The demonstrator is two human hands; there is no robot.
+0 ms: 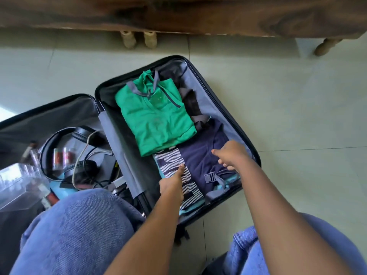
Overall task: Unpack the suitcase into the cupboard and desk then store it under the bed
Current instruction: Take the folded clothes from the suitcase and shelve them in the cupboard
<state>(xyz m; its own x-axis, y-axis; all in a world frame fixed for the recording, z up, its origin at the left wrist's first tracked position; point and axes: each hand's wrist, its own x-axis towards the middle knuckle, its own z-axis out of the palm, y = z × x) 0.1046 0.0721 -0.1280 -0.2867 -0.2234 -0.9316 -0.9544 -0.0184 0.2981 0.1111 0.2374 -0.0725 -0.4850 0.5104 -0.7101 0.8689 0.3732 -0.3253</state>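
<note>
The open suitcase (228, 108) lies on the floor in front of my knees. In its right half a folded green shirt (155, 118) lies over dark clothes, and a navy shirt (198, 157) with white lettering lies nearer me. My left hand (172, 183) pinches the navy shirt at its left edge, thumb on the white print and fingers hidden below. My right hand (231, 155) hovers over the shirt's right side with loosely curled fingers that hold nothing. The left half holds black headphones (57, 139), cables and a clear plastic box (19, 183).
A dark wooden bed frame (178, 14) runs along the top, with turned legs (129, 39) standing on the pale tiled floor (297, 96). My knees in blue jeans (79, 231) fill the bottom of the view. A grey buckle strap (215, 178) lies across the navy shirt.
</note>
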